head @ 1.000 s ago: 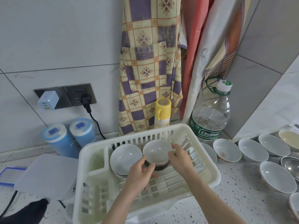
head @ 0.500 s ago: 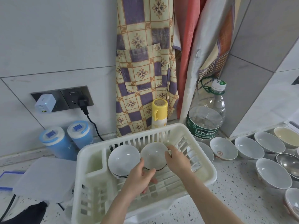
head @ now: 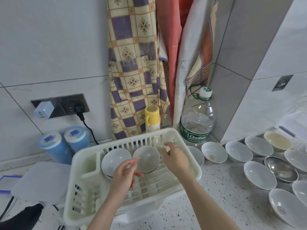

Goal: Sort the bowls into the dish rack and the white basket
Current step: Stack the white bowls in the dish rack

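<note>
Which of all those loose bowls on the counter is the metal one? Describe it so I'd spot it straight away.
Start at the white dish rack and look right, past the big water bottle, to the cluster of bowls on the speckled counter. The metal bowl sits amid them, near the right edge. It alone is shiny grey steel; its neighbours are white or cream.

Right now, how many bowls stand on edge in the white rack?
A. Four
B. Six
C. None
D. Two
D: two bowls, one to the left and one to the right, stand on edge side by side in the rack, though a rim or two shows under the left one; the rest lie on the counter to the right.
</note>
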